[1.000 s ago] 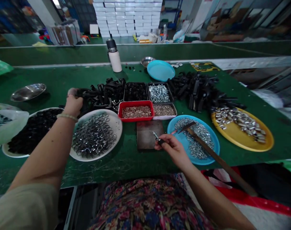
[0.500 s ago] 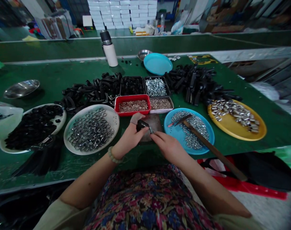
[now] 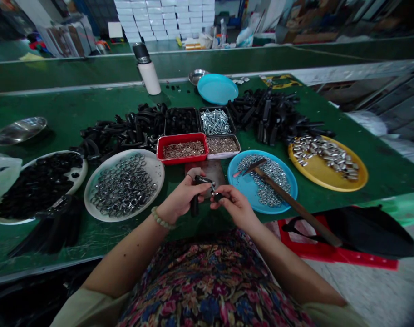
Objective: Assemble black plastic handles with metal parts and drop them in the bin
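Observation:
My left hand (image 3: 188,193) is closed around a black plastic handle-like part (image 3: 194,205), whose lower end points down toward me. A small shiny metal piece (image 3: 213,186) sticks out of its right end. Pinched in the fingers of my right hand (image 3: 236,204) is a small black knob-like piece (image 3: 218,196), close against that metal end; whether the two are joined I cannot tell. Both hands are above the front of a flat metal plate (image 3: 214,170). To their right, a hammer (image 3: 285,195) rests across a blue plate (image 3: 234,181) of small metal nuts.
Metal rings fill a white plate (image 3: 87,200) on the left. Behind my hands stand a red tray (image 3: 160,154) of pins and a black tray of bolts (image 3: 215,121). Silver sleeves lie in a yellow plate (image 3: 316,177). The hammer handle overhangs the table edge.
My left hand has turned the black part so that its end now hangs downward. My right hand has come closer to me, and a small black piece now shows in its fingers. The view has shifted slightly.

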{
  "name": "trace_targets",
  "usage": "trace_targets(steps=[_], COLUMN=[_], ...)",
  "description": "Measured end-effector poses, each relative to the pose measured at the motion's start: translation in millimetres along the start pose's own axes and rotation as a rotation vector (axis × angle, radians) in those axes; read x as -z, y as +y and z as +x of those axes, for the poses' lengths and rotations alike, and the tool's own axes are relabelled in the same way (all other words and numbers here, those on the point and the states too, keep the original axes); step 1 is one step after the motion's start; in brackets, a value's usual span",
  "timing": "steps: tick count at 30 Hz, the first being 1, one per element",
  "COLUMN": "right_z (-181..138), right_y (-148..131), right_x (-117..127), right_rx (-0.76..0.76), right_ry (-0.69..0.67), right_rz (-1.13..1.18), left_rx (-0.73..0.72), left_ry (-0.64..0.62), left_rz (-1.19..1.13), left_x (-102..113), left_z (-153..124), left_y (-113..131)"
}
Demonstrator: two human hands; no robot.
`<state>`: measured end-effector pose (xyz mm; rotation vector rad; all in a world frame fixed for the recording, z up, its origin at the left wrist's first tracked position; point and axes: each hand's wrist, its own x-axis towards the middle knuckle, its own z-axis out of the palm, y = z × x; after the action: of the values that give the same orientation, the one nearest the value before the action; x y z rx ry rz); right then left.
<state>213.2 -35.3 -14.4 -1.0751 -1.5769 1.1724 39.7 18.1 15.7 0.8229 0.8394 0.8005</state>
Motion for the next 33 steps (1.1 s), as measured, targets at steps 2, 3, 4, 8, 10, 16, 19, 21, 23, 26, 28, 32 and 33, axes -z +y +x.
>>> trace_targets(steps=[2,3,4,8,10,16,19,21,23,26,28,32,33], right_z=[-2.5,-3.2,-3.4,1.4,4.8,9.5,11.7,12.2,11.0,12.8,26.0,102.4,128.9], right_y=[0.4,-0.6,-2.1,-6.5,-5.9,-6.7,-9.6,-10.4,-10.1,-9.9,-11.0,-13.0,-12.0], right_x=[4.5,7.6,10.6,15.3,13.4,7.9,4.6,-0.4,-6.8,-10.2,-3.3,17.8,19.2], right_rx=[-0.001,0.012,0.017,-0.098,-0.174,-0.306,-0.333,-0.365,-0.387,-0.343,-0.283,-0.007,0.090], right_ry=[-0.078,-0.121,-0.156,-0.194,-0.204,-0.151,-0.140,-0.149,-0.125,-0.011,-0.044,-0.105,-0.093], right_rz=[0.001,-0.035,-0.058,0.252,0.471,0.685,0.683,0.699,0.703,0.541,0.311,-0.330,-0.550], left_rx=[-0.001,-0.013,-0.035,-0.128,-0.166,-0.194,-0.241,-0.277,-0.279,-0.228,-0.207,-0.339,-0.374], left_ry=[-0.050,-0.074,-0.099,-0.197,-0.180,-0.053,-0.023,-0.013,-0.038,-0.139,-0.171,-0.100,-0.111], left_rz=[0.081,0.131,0.176,0.235,0.257,0.223,0.155,0.163,0.204,0.335,0.515,1.065,1.203], left_x=[5.0,7.0,8.2,5.4,2.2,-0.3,-0.3,-0.2,1.0,8.8,18.8,38.3,40.3], left_z=[-1.8,-3.4,-5.4,-14.2,-16.7,-14.0,-11.3,-10.9,-11.8,-14.2,-13.4,3.7,11.4], left_y=[-0.9,-1.2,-1.4,-1.8,-3.1,-16.4,-24.0,-26.8,-26.6,-19.0,-9.0,10.4,11.5])
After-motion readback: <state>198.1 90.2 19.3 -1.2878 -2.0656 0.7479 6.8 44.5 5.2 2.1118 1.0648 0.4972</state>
